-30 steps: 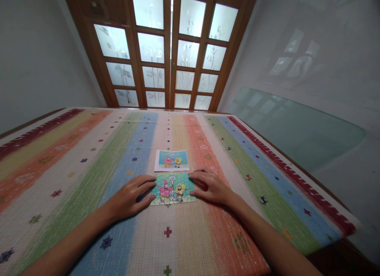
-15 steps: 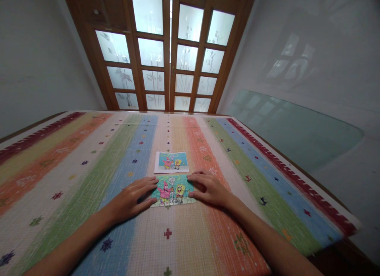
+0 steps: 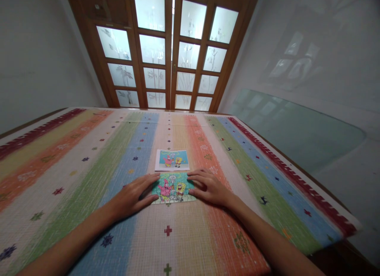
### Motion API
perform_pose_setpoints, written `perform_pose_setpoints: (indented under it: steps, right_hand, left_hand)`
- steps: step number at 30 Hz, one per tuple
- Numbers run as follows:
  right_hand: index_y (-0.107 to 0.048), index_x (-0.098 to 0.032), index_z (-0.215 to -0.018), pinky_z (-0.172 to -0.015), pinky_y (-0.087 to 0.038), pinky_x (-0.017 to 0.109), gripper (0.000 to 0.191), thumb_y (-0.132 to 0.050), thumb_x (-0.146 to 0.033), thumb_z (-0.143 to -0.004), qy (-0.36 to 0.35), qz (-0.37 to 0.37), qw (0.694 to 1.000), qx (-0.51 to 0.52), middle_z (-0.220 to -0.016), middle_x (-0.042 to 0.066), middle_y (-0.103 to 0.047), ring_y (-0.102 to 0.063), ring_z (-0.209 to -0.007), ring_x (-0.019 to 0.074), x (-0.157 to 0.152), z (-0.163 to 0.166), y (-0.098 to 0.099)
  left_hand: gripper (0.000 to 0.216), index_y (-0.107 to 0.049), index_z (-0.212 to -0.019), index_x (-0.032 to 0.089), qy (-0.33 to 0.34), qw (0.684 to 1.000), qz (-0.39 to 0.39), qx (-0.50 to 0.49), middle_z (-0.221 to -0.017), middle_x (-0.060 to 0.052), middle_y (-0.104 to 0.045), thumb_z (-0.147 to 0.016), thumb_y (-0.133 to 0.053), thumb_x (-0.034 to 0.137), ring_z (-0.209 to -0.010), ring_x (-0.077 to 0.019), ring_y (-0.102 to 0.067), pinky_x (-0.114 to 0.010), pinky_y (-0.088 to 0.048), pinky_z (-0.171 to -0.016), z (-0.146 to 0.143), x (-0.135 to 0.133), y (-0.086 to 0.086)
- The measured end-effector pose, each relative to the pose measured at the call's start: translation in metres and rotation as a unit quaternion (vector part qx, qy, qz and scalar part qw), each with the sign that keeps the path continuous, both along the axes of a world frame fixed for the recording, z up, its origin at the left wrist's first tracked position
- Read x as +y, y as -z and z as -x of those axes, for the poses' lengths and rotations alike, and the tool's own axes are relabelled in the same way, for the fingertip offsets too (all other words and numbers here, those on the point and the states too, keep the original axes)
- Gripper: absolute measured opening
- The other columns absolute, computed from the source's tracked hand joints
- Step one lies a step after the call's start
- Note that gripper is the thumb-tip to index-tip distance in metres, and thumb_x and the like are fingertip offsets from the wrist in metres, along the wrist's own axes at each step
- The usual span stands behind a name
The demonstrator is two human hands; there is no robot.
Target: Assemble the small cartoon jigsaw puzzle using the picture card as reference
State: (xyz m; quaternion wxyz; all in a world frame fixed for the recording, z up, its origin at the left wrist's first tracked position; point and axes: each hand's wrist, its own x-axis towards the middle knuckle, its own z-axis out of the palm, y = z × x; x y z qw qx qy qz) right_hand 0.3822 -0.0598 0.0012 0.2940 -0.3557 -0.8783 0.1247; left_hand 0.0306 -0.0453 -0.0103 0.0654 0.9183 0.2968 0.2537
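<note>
A small assembled jigsaw puzzle point(image 3: 173, 188) with a pink starfish, a grey-green figure and a yellow square cartoon character lies flat on the tablecloth. My left hand point(image 3: 135, 195) holds its left edge, thumb low and fingers at the upper corner. At the opposite edge, my right hand point(image 3: 210, 188) grips the puzzle in the same way, its fingers curved and the thumb near the lower right corner. Just beyond the puzzle lies a printed reference picture point(image 3: 173, 160) of the same characters on white paper. Neither hand touches this sheet.
A striped, patterned tablecloth point(image 3: 145, 244) covers the large table. Wooden doors point(image 3: 171, 78) with frosted panes stand past its far edge. White walls rise on both sides, and a pale green glass panel point(image 3: 297, 125) is against the right one.
The camera view has shifted slightly. Both hands stay at the puzzle's side edges, and the puzzle and printed picture keep their places on the cloth.
</note>
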Motion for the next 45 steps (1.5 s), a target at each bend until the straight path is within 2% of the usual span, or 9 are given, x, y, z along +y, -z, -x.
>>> perform_pose_setpoints:
  steps: [5, 9, 13, 15, 18, 24, 35, 38, 45]
  right_hand:
    - [-0.069, -0.021, -0.126, -0.104, -0.051, 0.052, 0.033, -0.063, -0.041, -0.101, 0.015, 0.01, 1.0, 0.003, -0.133, 0.015, -0.069, -0.064, -0.122, 0.0281, -0.001, 0.0, 0.0]
    - [-0.057, -0.02, -0.141, -0.111, -0.049, 0.054, 0.045, -0.061, -0.041, -0.101, 0.023, 0.005, 1.0, -0.003, -0.144, 0.018, -0.06, -0.058, -0.132, 0.0302, -0.003, -0.001, 0.001]
    - [-0.042, -0.022, -0.153, -0.114, -0.047, 0.053, 0.058, -0.061, -0.041, -0.101, 0.021, 0.004, 1.0, 0.013, -0.152, 0.018, -0.05, -0.053, -0.139, 0.0303, -0.003, -0.002, 0.002]
    - [-0.039, -0.023, -0.154, -0.114, -0.048, 0.053, 0.058, -0.059, -0.041, -0.102, 0.02, -0.003, 1.0, 0.012, -0.152, 0.018, -0.05, -0.053, -0.138, 0.0301, -0.003, -0.002, 0.002]
    - [-0.041, -0.024, -0.152, -0.114, -0.048, 0.054, 0.049, -0.05, -0.038, -0.106, 0.023, -0.011, 1.0, -0.014, -0.153, 0.017, -0.05, -0.053, -0.138, 0.0304, -0.003, -0.001, 0.002]
    - [-0.043, -0.02, -0.15, -0.113, -0.048, 0.054, 0.044, -0.042, -0.034, -0.109, 0.026, -0.014, 0.999, -0.039, -0.154, 0.018, -0.05, -0.053, -0.138, 0.0308, -0.005, 0.0, 0.0]
    - [-0.055, -0.021, -0.147, -0.114, -0.045, 0.057, 0.042, -0.045, -0.033, -0.107, 0.045, -0.026, 0.996, -0.077, -0.153, 0.016, -0.054, -0.053, -0.137, 0.0327, -0.023, 0.027, -0.012]
    - [-0.055, -0.015, -0.147, -0.121, -0.038, 0.057, 0.048, -0.044, -0.04, -0.108, 0.039, -0.019, 0.991, -0.126, -0.158, 0.018, -0.049, -0.044, -0.146, 0.0348, -0.037, 0.052, -0.016]
    - [-0.032, -0.007, -0.162, -0.127, -0.022, 0.062, 0.072, -0.033, -0.056, -0.11, 0.043, 0.068, 0.978, -0.192, -0.169, 0.021, -0.024, -0.016, -0.159, 0.0402, -0.061, 0.094, -0.012]
  left_hand:
    - [0.051, -0.04, -0.153, 0.022, -0.012, 1.0, -0.018, -0.021, -0.154, -0.016, -0.054, -0.106, -0.052, 0.037, -0.134, -0.0283, -0.061, -0.046, -0.055, -0.11, -0.003, -0.004, -0.006]
    - [0.045, -0.045, -0.147, 0.017, -0.023, 0.995, -0.075, -0.063, -0.139, -0.017, -0.065, -0.104, -0.053, 0.031, -0.121, -0.0269, -0.068, -0.041, -0.059, -0.1, -0.007, -0.009, -0.012]
    - [0.009, -0.059, -0.109, 0.018, -0.037, 0.976, -0.156, -0.144, -0.092, -0.006, -0.07, -0.103, -0.053, 0.016, -0.083, -0.0188, -0.069, -0.033, -0.06, -0.08, -0.01, -0.012, -0.018]
    - [0.018, -0.054, -0.085, 0.021, -0.031, 0.968, -0.19, -0.162, -0.072, 0.0, -0.058, -0.101, -0.054, 0.011, -0.066, -0.0157, -0.059, -0.032, -0.056, -0.072, -0.011, -0.011, -0.02]
    - [0.03, -0.046, -0.073, 0.022, -0.021, 0.964, -0.212, -0.159, -0.061, 0.003, -0.048, -0.1, -0.05, 0.007, -0.057, -0.0145, -0.048, -0.031, -0.05, -0.063, -0.011, -0.009, -0.019]
    - [0.032, -0.047, -0.075, 0.022, -0.014, 0.971, -0.198, -0.132, -0.057, 0.004, -0.049, -0.103, -0.041, 0.008, -0.048, -0.0127, -0.047, -0.027, -0.041, -0.049, -0.012, -0.008, -0.014]
    - [0.029, -0.054, -0.085, 0.021, -0.049, 0.981, -0.15, -0.114, -0.059, 0.003, -0.058, -0.106, -0.035, 0.015, -0.046, -0.0126, -0.055, -0.024, -0.047, -0.049, -0.006, -0.008, -0.006]
    - [0.027, -0.056, -0.091, 0.021, -0.056, 0.981, -0.145, -0.117, -0.063, 0.002, -0.063, -0.106, -0.034, 0.016, -0.048, -0.0132, -0.061, -0.023, -0.049, -0.052, -0.004, -0.007, -0.003]
    - [0.029, -0.059, -0.093, 0.02, -0.068, 0.982, -0.131, -0.115, -0.067, -0.002, -0.068, -0.107, -0.035, 0.02, -0.053, -0.0153, -0.066, -0.025, -0.052, -0.055, 0.0, -0.005, -0.001]
